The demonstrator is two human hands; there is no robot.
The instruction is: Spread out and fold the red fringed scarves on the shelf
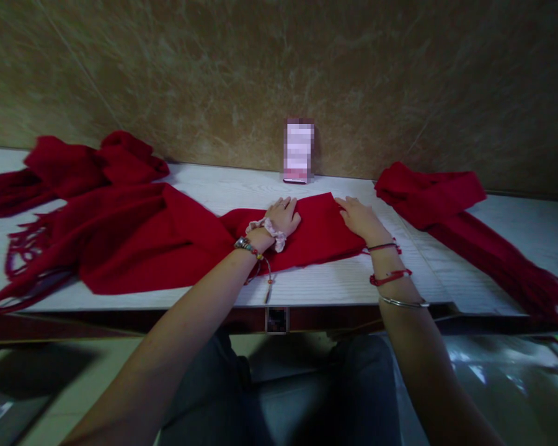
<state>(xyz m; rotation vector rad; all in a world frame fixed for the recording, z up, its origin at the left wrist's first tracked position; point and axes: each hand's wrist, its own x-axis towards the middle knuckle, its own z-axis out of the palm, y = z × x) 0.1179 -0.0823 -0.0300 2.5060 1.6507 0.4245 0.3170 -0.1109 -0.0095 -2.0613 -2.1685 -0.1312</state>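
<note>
A red scarf [144,248] stretches along the white tabletop in front of me. Its right part is folded into a flat layered rectangle, and its left end is loose, creased and fringed. My left hand [283,214] lies flat on the folded part with fingers extended, a pale scrunchie and a beaded bracelet on the wrist. At the right edge of the fold, my right hand [360,220] rests with its fingers stretched out along the cloth. Where exactly its fingertips touch the scarf is hard to make out.
A crumpled red scarf [86,162] lies at the back left. Another fringed red scarf [451,214] lies at the right, its tail near the front edge. A phone [298,152] with a blurred screen leans against the brown marbled wall [214,74]. The white tabletop [232,179] meets that wall.
</note>
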